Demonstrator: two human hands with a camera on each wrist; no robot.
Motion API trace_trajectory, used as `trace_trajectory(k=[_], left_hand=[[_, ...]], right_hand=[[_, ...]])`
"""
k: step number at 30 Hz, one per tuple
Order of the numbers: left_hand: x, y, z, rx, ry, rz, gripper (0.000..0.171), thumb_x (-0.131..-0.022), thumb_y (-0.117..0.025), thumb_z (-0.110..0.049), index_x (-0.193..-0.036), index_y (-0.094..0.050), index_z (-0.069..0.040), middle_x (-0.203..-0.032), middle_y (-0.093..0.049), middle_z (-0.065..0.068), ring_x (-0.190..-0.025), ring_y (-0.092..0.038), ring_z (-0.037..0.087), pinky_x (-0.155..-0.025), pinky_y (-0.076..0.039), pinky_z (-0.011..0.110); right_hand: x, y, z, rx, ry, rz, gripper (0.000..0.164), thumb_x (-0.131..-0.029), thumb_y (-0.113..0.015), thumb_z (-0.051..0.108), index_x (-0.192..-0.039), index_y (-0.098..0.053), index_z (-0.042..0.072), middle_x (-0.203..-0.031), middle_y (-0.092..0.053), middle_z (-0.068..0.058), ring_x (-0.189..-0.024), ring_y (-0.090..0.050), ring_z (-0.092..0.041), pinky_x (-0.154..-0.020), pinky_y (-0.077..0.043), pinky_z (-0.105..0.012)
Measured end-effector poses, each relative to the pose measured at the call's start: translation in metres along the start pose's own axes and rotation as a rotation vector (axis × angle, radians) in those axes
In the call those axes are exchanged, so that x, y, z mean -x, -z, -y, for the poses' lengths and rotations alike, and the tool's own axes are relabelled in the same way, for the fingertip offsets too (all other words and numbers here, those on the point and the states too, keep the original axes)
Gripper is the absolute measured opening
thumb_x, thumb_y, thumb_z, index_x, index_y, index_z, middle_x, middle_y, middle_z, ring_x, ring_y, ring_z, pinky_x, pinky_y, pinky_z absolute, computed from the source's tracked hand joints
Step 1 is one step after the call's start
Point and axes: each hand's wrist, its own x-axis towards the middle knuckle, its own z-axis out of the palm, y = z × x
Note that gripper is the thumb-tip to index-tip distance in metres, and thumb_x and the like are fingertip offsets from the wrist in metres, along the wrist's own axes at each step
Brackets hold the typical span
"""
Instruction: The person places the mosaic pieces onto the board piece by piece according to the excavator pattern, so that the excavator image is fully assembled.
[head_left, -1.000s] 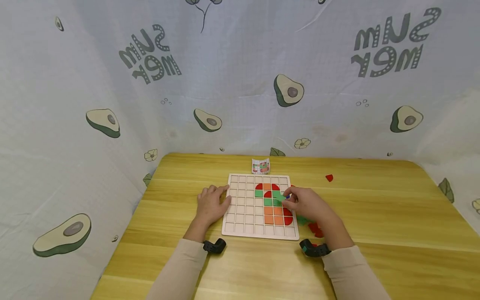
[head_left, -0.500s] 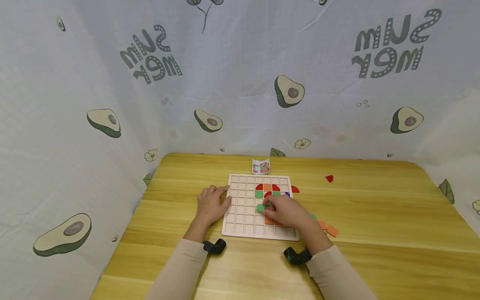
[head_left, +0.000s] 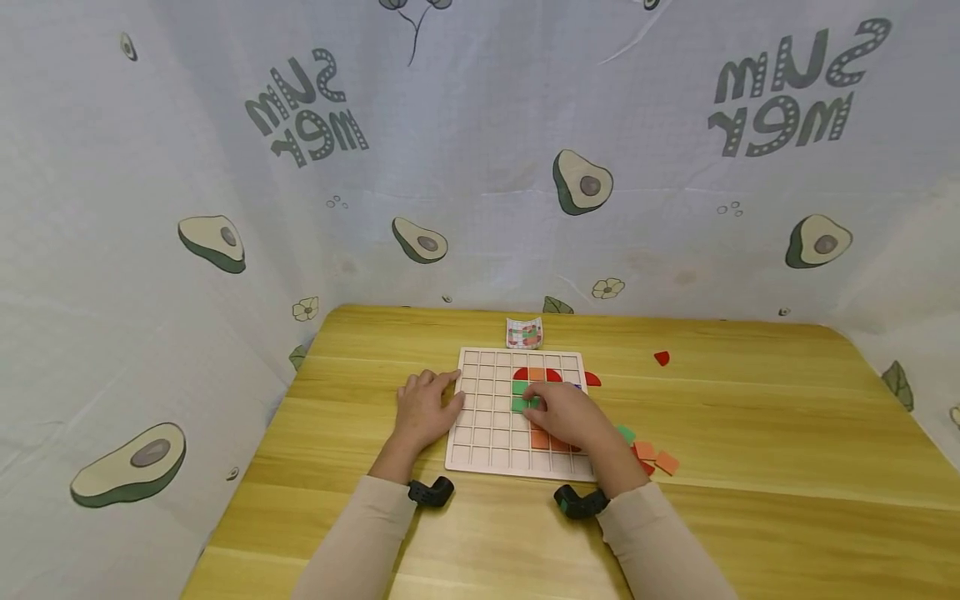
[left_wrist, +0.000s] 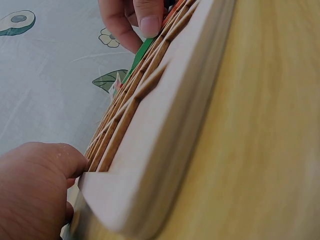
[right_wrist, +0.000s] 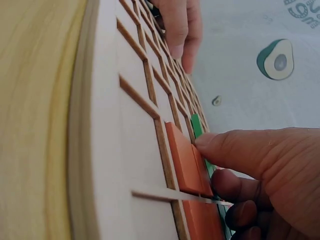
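Observation:
A pale wooden grid board lies on the table with coloured tiles in its right half. At its left edge rests my left hand, thumb and index finger spread and touching the rim. My right hand is over the filled cells and covers several of them. Its thumb and fingers pinch a green square tile at a cell below another green tile. In the right wrist view the thumb lies on the green tile, beside orange square tiles.
A small pattern card lies behind the board. Right of the board are loose orange tiles, a green piece and red pieces. One red quarter-round tile lies apart at the back. A printed curtain hangs behind the table.
My right hand has moved left across the board with the green tile, from the right-hand columns to a cell further left. The tile now lines up with the grid. My left hand stays put.

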Motion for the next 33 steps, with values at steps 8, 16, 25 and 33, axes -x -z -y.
trace_trajectory(k=[8,16,25,33], left_hand=[[0.000,0.003,-0.003,0.003,0.001,0.004,0.045,-0.098,-0.061,-0.042,-0.140,-0.064,-0.024,-0.112,-0.064,0.007,-0.097,-0.050,0.025,-0.080,-0.034,0.039],[0.001,0.001,-0.002,0.001,0.001,0.000,0.045,-0.098,-0.061,-0.041,-0.139,-0.064,-0.025,-0.109,-0.063,0.006,-0.095,-0.049,0.024,-0.080,-0.034,0.039],[0.001,-0.001,-0.001,0.007,-0.008,-0.004,0.045,-0.097,-0.061,-0.042,-0.139,-0.065,-0.025,-0.107,-0.063,0.005,-0.093,-0.048,0.023,-0.079,-0.033,0.038],[0.001,-0.001,-0.001,0.011,-0.009,-0.011,0.044,-0.097,-0.061,-0.042,-0.138,-0.066,-0.024,-0.107,-0.063,0.005,-0.093,-0.048,0.023,-0.078,-0.032,0.037]], right_hand=[[-0.004,-0.005,0.004,-0.011,-0.012,-0.024,0.026,-0.094,-0.072,0.021,-0.117,-0.071,0.010,-0.072,-0.056,0.001,-0.068,-0.049,-0.016,-0.066,-0.042,-0.031],[-0.004,-0.015,0.008,0.015,0.002,-0.071,0.025,-0.094,-0.074,0.026,-0.116,-0.071,0.014,-0.090,-0.067,0.002,-0.076,-0.054,-0.015,-0.076,-0.049,-0.037],[-0.003,-0.014,0.007,0.032,-0.036,-0.089,0.024,-0.093,-0.075,0.025,-0.115,-0.072,0.016,-0.097,-0.071,0.001,-0.079,-0.057,-0.015,-0.080,-0.052,-0.039],[-0.004,-0.015,0.007,0.021,-0.004,-0.062,0.029,-0.094,-0.074,0.026,-0.121,-0.072,0.017,-0.106,-0.072,-0.001,-0.085,-0.057,-0.016,-0.087,-0.053,-0.043]])
